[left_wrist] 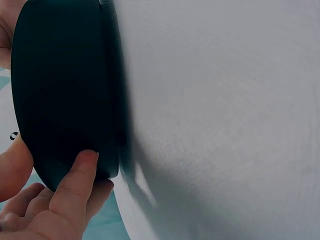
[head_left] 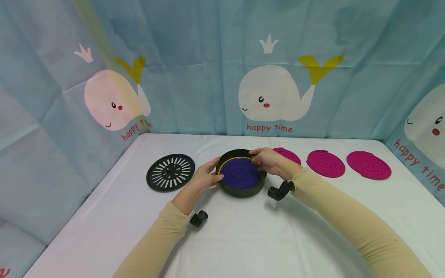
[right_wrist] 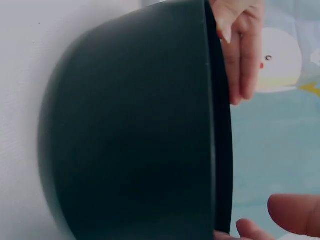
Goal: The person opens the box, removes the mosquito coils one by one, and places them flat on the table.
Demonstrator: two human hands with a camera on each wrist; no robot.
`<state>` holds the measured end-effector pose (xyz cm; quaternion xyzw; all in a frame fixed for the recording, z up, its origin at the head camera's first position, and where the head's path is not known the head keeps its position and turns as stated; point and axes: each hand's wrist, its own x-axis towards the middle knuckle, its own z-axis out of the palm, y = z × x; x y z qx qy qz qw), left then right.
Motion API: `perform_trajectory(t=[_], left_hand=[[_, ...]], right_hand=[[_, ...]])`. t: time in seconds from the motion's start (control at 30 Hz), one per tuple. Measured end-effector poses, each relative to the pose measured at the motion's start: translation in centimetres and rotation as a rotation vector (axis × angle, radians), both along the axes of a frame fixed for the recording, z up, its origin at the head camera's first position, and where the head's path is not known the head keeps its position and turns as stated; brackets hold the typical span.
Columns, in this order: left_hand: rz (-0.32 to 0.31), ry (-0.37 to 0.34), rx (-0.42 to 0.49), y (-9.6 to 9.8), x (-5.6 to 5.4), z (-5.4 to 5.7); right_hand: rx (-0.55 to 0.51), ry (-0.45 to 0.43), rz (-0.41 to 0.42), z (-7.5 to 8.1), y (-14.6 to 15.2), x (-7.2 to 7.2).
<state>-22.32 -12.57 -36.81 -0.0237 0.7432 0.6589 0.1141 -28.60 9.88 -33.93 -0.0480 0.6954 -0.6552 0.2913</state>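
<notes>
A round black mosquito coil tin [head_left: 243, 192] sits in the middle of the white table. Inside lies a purple mosquito coil [head_left: 239, 173], with a thin yellow edge showing along its left and back. My left hand [head_left: 206, 174] grips the left side of the tin, thumb near the rim and fingers against the outer wall [left_wrist: 65, 85]. Over the right side reaches my right hand [head_left: 270, 160], its index fingertip at the back rim and other fingertips overlapping the coil's right edge. In the right wrist view, its thumb stands apart from the tin's wall [right_wrist: 135, 125].
A black slotted lid [head_left: 163, 185] lies left of the tin. Magenta mosquito coils lie in a row to the right: one behind my right hand [head_left: 288, 154], one farther right [head_left: 325, 163], and one near the table's right side [head_left: 368, 165]. A whale-print curtain [head_left: 201, 96] hangs behind the table.
</notes>
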Motion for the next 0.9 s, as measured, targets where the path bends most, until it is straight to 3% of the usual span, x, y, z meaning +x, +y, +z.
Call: perform_trajectory(t=[0.27, 0.5, 0.9], left_hand=[[0.008, -0.001, 0.004, 0.0, -0.1, -0.1], [-0.001, 0.011, -0.001, 0.0, 0.0, -0.2], [-0.003, 0.013, 0.001, 0.0, 0.0, -0.2]], right_hand=[[-0.011, 0.025, 0.042, 0.9, 0.4, 0.3], [-0.06, 0.03, -0.035, 1.0, 0.7, 0.2], [-0.116, 0.01, -0.084, 0.1, 0.4, 0.8]])
